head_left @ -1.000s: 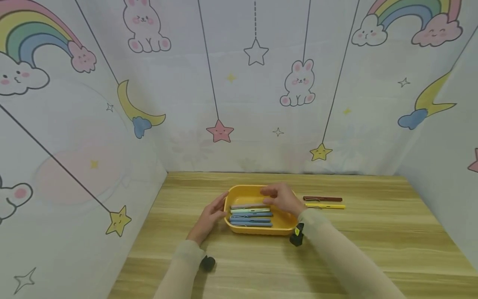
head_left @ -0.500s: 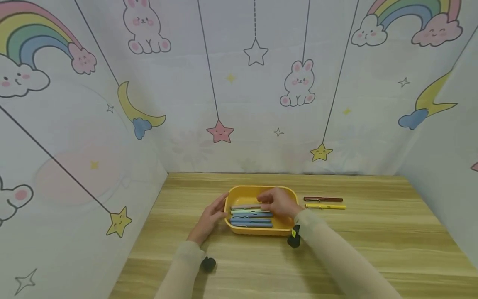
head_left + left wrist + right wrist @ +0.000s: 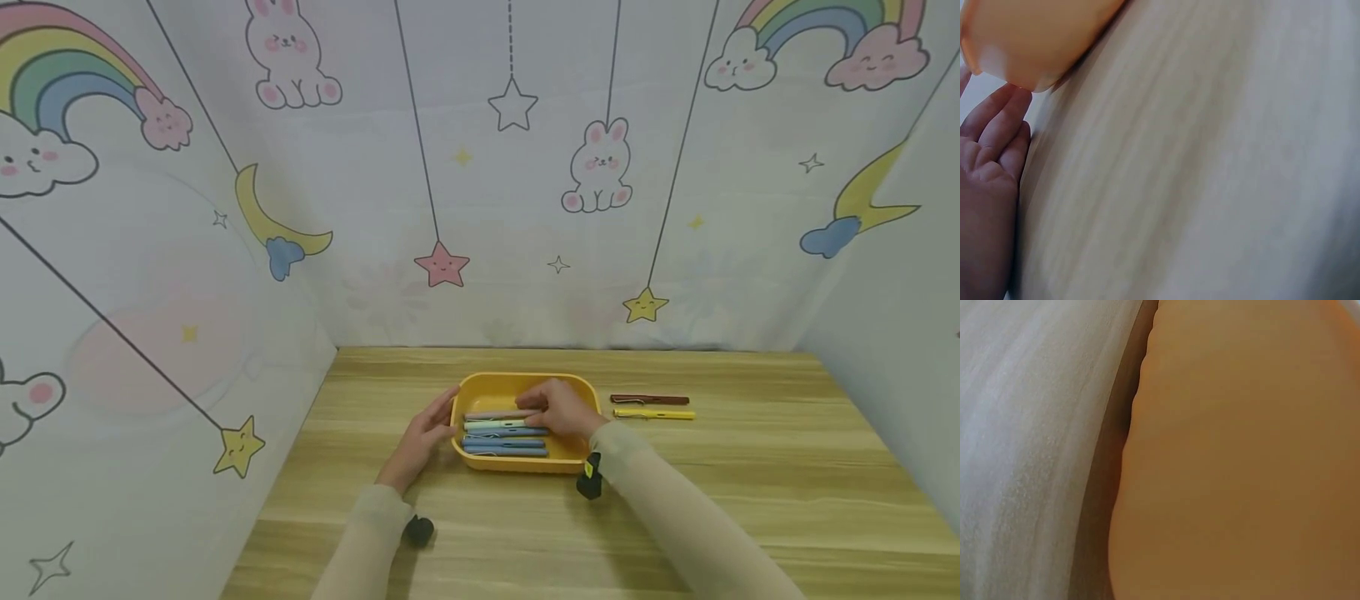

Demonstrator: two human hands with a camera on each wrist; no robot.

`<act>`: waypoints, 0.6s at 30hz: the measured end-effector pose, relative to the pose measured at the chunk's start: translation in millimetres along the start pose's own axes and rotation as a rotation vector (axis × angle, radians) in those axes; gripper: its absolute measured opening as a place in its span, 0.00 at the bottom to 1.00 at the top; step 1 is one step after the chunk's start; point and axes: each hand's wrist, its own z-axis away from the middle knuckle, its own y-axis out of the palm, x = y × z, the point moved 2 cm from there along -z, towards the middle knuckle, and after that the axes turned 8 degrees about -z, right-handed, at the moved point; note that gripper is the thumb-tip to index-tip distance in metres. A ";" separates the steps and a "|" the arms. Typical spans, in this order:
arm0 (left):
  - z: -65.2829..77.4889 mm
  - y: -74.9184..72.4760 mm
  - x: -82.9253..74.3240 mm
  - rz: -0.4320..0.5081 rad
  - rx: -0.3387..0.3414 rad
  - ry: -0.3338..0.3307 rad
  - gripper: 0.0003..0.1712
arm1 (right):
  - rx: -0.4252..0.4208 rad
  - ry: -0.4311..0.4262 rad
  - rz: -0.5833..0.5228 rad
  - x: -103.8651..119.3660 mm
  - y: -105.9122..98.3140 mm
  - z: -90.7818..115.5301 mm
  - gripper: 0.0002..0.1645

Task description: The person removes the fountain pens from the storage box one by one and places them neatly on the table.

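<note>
In the head view a yellow plastic tray (image 3: 517,465) stands on the table, with several clip pens lying side by side in it. They include a pinkish pen (image 3: 491,415), a pale green pen (image 3: 491,425) and blue pens (image 3: 502,452) nearer the front. My left hand (image 3: 416,442) rests against the tray's left end, fingers fairly straight; its fingertips touch the wall in the left wrist view. Reaching over the tray's right side, my right hand (image 3: 562,408) pinches the right end of the pinkish pen between thumb and fingers. The right wrist view holds only tray wall (image 3: 1241,456) and tabletop.
Right of the tray, a dark red pen (image 3: 649,400) and a yellow pen (image 3: 654,414) lie parallel on the wood-grain table (image 3: 510,542). A white printed curtain (image 3: 517,308) encloses the table's back and sides.
My right hand has shifted slightly left and lower inside the tray, its thumb coming down by the pinkish and pale green pens. The left hand and the tray have barely moved.
</note>
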 end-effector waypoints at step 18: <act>-0.1 0.0 0.6 -0.009 -0.003 -0.007 0.40 | -0.025 0.009 0.030 1.0 -1.0 2.7 0.19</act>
